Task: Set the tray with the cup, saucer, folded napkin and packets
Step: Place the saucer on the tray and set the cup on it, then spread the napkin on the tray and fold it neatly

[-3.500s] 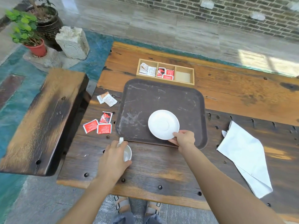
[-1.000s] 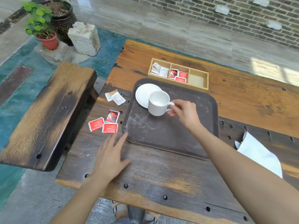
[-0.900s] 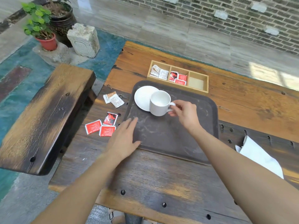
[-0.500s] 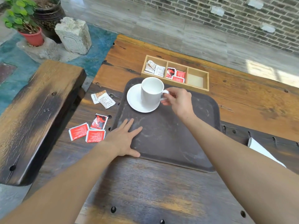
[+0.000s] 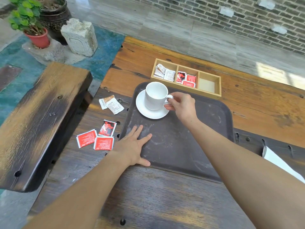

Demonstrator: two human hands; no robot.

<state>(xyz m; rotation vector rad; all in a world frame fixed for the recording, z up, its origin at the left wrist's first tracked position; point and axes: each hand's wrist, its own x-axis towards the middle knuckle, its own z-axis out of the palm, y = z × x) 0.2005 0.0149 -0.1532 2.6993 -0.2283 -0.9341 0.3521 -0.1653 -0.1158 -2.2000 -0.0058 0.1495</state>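
Holding the cup (image 5: 156,95) by its handle with the right hand (image 5: 183,106), fingers pinched round it; seemingly seated upright on the saucer (image 5: 148,114) in the far-left corner of the tray (image 5: 181,146). Pressing the tray's near-left part with the left hand (image 5: 132,146), fingers spread flat. Check centring on the saucer, then ease the pinch off without tilting. Next, gather the 3 red packets (image 5: 96,140) just left on the counter (image 5: 165,204), then the napkin (image 5: 280,164) at right.

Bright daylight, sunlit patch far right, soft shadows, wide-angle edge distortion
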